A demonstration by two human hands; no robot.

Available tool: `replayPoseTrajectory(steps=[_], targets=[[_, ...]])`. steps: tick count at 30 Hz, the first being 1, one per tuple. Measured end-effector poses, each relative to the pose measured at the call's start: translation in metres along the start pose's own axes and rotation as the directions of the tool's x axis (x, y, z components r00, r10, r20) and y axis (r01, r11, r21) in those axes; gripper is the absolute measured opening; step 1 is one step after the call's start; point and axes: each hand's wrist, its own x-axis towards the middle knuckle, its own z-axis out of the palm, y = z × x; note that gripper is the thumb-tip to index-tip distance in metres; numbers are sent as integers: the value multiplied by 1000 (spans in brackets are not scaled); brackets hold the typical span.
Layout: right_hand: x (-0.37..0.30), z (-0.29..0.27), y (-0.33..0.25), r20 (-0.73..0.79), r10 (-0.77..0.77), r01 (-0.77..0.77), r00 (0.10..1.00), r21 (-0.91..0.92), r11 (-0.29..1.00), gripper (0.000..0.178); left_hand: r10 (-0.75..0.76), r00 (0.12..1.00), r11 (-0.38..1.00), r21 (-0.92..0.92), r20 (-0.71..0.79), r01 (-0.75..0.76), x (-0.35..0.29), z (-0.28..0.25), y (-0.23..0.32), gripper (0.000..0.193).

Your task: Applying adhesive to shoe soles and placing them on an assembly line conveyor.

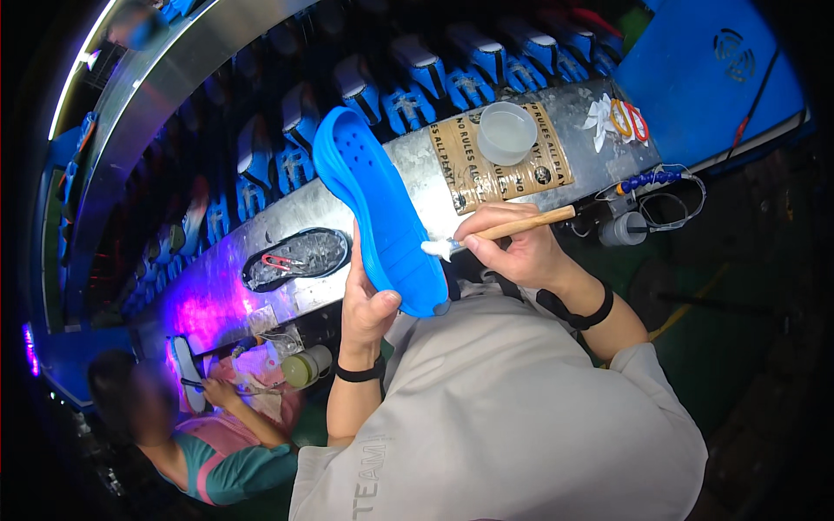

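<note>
My left hand (367, 304) is closed around the near side of a bright blue shoe sole (382, 208), held tilted above the metal bench with its hollow inner side showing. Small holes dot the sole's far end. In my right hand (521, 252) I grip a brush (521, 226) by its wooden handle. The brush's white bristles meet the sole's right edge, near the heel end. Some of my left fingers are hidden behind the sole.
A clear tub of liquid (507, 133) stands on brown printed cardboard (456, 178). Scissors (630, 120) lie right of it; a black sole-shaped tray (300, 258) lies left. Beyond the metal bench (408, 156) run rows of blue shoe holders (413, 108). A co-worker (208, 434) holds another sole at lower left.
</note>
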Motion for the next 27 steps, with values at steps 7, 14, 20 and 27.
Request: replayPoseTrajectory(steps=[7, 14, 20, 27], targets=[[-3, -2, -11, 76, -20, 21, 997, -14, 1000, 2, 2, 999, 1000, -18, 48, -1, 1, -3, 4, 120], [9, -2, -9, -41, -35, 35, 999, -4, 999, 6, 40, 997, 999, -5, 63, -40, 1, 6, 6, 118], [9, 2, -10, -5, -170, 167, 985, -156, 974, 6, 36, 997, 999, 21, 63, -37, -1, 8, 10, 119], [-1, -3, -18, 109, -43, 53, 993, -88, 995, 3, 58, 995, 996, 66, 86, -64, 4, 1, 8, 119]])
